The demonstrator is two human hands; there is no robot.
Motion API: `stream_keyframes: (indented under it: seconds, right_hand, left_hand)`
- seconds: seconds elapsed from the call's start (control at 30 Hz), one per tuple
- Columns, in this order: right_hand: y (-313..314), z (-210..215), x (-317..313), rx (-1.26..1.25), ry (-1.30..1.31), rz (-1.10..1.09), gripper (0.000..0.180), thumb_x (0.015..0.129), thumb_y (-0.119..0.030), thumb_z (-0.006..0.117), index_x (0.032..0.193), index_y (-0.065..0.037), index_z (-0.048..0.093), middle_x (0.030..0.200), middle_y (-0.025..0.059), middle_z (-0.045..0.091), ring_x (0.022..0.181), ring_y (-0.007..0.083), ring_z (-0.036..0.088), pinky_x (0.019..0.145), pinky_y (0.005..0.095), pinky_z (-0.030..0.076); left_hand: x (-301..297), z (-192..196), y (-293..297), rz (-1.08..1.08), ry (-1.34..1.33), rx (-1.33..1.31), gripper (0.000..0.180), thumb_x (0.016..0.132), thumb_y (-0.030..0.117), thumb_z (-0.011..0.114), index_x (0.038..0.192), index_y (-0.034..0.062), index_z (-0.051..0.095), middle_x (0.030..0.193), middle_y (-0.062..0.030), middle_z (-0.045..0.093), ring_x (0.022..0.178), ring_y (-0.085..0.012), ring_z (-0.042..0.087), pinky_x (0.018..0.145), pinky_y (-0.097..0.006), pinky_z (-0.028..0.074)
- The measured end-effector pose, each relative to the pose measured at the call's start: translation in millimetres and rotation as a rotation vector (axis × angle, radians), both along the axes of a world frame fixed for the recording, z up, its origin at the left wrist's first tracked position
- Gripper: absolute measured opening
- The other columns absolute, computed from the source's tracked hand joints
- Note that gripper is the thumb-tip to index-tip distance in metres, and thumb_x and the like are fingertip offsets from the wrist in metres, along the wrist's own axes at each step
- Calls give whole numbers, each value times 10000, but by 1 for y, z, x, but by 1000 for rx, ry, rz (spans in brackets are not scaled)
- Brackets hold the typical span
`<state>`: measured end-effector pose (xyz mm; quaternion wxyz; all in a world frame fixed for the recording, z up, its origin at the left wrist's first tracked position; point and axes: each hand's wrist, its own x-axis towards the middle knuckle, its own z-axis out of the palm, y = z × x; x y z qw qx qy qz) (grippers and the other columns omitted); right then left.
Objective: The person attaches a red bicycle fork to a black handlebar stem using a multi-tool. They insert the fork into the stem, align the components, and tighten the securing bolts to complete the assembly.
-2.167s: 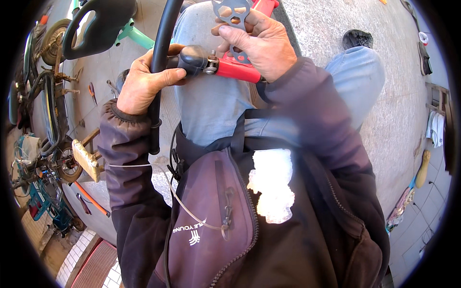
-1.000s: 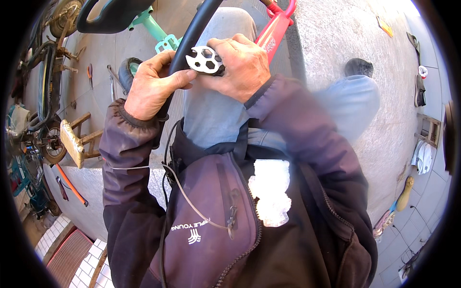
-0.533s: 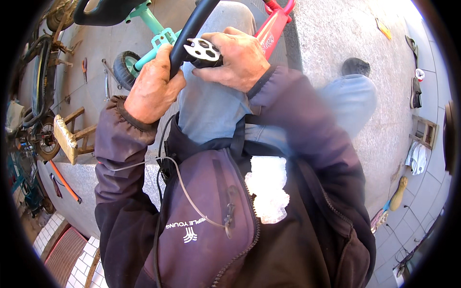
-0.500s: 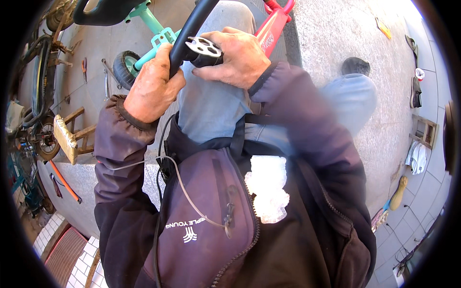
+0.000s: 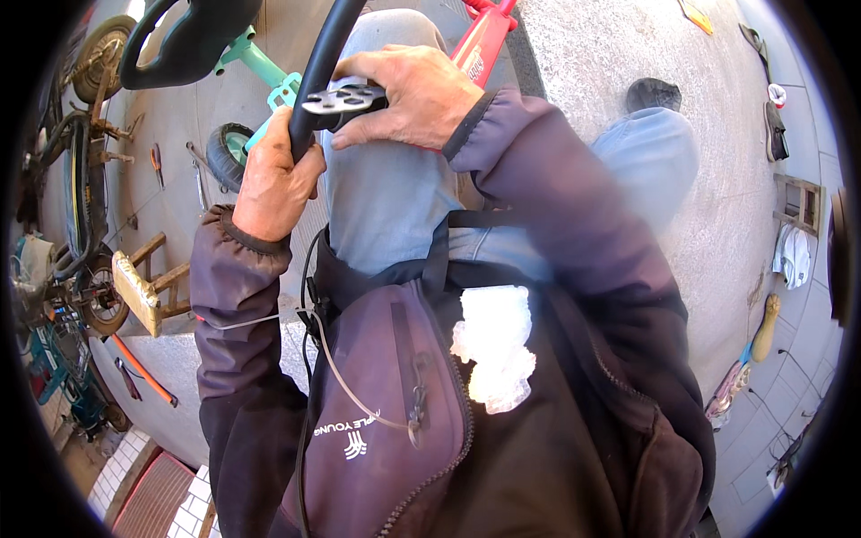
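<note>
My left hand (image 5: 273, 184) is wrapped round the lower end of a thick, smooth black curved bar (image 5: 325, 49) that runs up past the top edge. My right hand (image 5: 413, 94) grips a silver plate with several holes (image 5: 345, 99), set on a black part, from its right side. The plate lies close against the bar; whether they are joined is hidden. Behind the bar is a teal frame (image 5: 258, 63) with a black seat (image 5: 193, 40) and a small black wheel (image 5: 230, 154). A red frame (image 5: 484, 43) slants up beyond my right hand.
Tools lie on the floor at left, among them one with a red handle (image 5: 157, 166) and a wrench (image 5: 197, 170). A small wooden stool (image 5: 139, 291) and several bikes (image 5: 85, 179) stand farther left. A concrete ledge (image 5: 583, 54), shoes (image 5: 775, 132) and a brush (image 5: 767, 327) are at right.
Both hands sit slightly farther left in view. The silver plate has tilted from facing me to nearly edge-on and lies nearer the bar. The view has shifted a little.
</note>
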<state>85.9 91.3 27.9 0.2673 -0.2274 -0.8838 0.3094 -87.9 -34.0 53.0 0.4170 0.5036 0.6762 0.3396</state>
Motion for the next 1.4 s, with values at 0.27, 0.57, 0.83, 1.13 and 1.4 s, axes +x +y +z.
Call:
stream_keyframes:
  seconds: [0.27, 0.57, 0.83, 1.13, 1.4]
  right_hand:
    - [2, -17, 67, -618, 171, -311, 293, 935, -290, 625, 1010, -9, 658, 816, 119, 679, 729, 206, 660, 703, 350, 521]
    - [-17, -29, 81, -851, 181, -215, 236, 979, -205, 550, 1034, 4, 647, 796, 71, 651, 654, 117, 597, 576, 273, 516]
    - [-19, -16, 79, -982, 199, -178, 249, 1000, -157, 502, 1129, 37, 588, 836, 83, 649, 657, 110, 596, 555, 257, 523]
    - [-17, -22, 82, -640, 79, -201, 393, 815, -262, 762, 1119, -58, 619, 917, 81, 653, 781, 177, 641, 706, 315, 539]
    - [-30, -28, 77, -227, -103, -323, 517, 642, -348, 870, 1013, -84, 625, 1049, 101, 591, 959, 299, 649, 836, 395, 532]
  left_hand:
    - [-2, 5, 1, 2, -86, -35, 227, 880, 52, 542, 1105, 38, 518, 793, -25, 589, 617, -79, 552, 535, -206, 416]
    - [-7, 20, 18, -51, -133, -90, 493, 828, 178, 756, 1236, 31, 521, 926, -10, 612, 788, -75, 580, 641, -200, 442]
    - [-2, 20, 55, -221, -310, -2, 742, 788, 317, 764, 1384, -7, 464, 1361, -202, 531, 1289, -299, 494, 1104, -408, 356]
    - [-17, 12, 68, -516, -397, -26, 571, 781, 257, 713, 1277, 12, 572, 1313, -155, 581, 1232, -246, 543, 1103, -370, 351]
    - [-13, 21, 70, -398, -228, -122, 481, 788, 270, 660, 1167, -26, 644, 1177, -159, 644, 1101, -214, 604, 1019, -360, 425]
